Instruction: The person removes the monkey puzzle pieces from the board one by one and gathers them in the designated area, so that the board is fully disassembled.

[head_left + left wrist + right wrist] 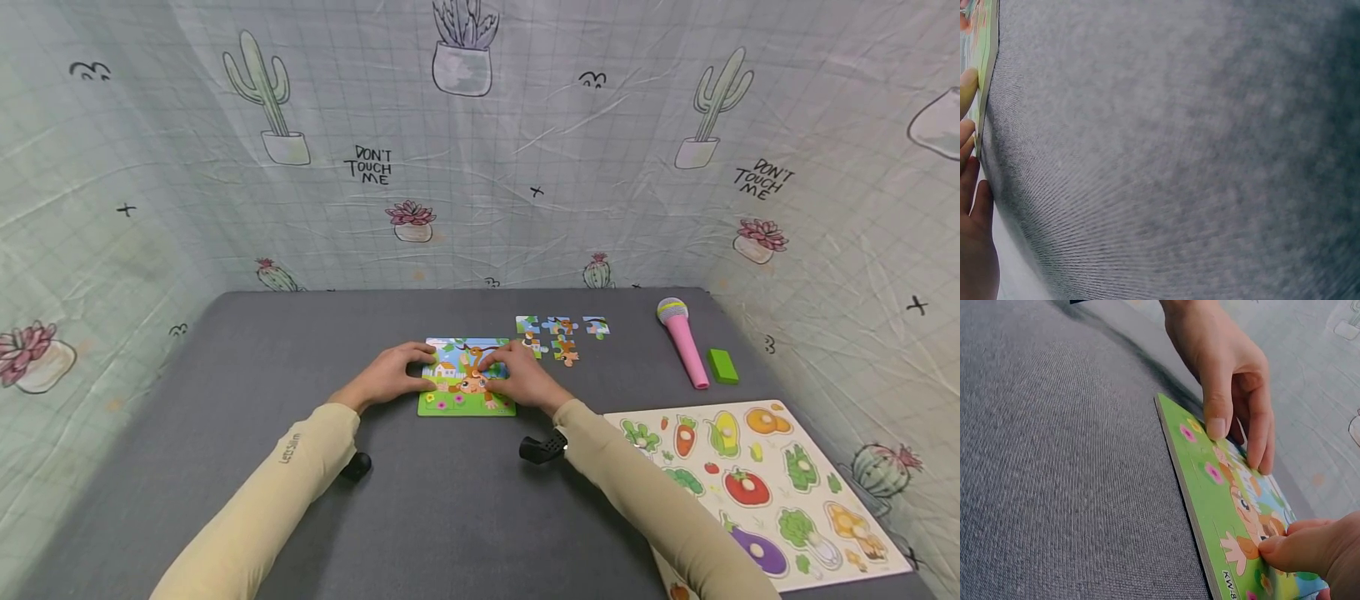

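A picture puzzle board, with a monkey, a house and flowers on it, lies flat on the grey table. My left hand rests at its left side, thumb on the green part and the fingers farther along the edge. Over the right half is my right hand, its thumb and forefinger close together at the monkey's head, pinching a puzzle piece there. Loose puzzle pieces lie just beyond the right hand. In the left wrist view, only the board's edge and some fingers show at the far left.
A pink toy microphone and a green block lie at the back right. Under the right forearm is a vegetable board with knobbed pieces. A cactus-print curtain stands behind the grey table.
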### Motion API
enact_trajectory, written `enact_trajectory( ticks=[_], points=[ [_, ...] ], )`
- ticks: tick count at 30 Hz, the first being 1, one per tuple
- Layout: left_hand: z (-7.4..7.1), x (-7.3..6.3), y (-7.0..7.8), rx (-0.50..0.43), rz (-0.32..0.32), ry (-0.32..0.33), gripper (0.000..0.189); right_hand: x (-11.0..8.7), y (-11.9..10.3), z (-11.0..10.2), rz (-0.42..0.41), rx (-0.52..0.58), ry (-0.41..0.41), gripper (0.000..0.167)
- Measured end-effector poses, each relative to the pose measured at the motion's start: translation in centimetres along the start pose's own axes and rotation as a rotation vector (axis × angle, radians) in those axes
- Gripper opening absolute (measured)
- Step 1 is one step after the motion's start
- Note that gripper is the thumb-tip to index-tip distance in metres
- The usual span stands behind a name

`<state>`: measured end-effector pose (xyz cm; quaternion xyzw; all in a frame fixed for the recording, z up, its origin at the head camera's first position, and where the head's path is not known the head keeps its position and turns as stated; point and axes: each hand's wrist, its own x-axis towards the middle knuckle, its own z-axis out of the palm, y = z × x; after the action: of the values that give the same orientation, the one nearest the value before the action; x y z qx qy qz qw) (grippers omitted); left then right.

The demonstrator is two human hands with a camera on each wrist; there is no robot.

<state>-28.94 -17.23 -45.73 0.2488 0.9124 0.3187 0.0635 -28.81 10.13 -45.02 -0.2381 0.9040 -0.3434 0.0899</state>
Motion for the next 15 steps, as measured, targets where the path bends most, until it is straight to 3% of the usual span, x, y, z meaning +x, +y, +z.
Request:
enact_trajectory(
  ticks=[15],
  points=[
    [-0.15, 0.01, 0.17, 0.008, -0.005, -0.012, 0.050, 0.16, -0.01, -0.10, 0.017, 0.016, 0.008, 0.026]
  ],
)
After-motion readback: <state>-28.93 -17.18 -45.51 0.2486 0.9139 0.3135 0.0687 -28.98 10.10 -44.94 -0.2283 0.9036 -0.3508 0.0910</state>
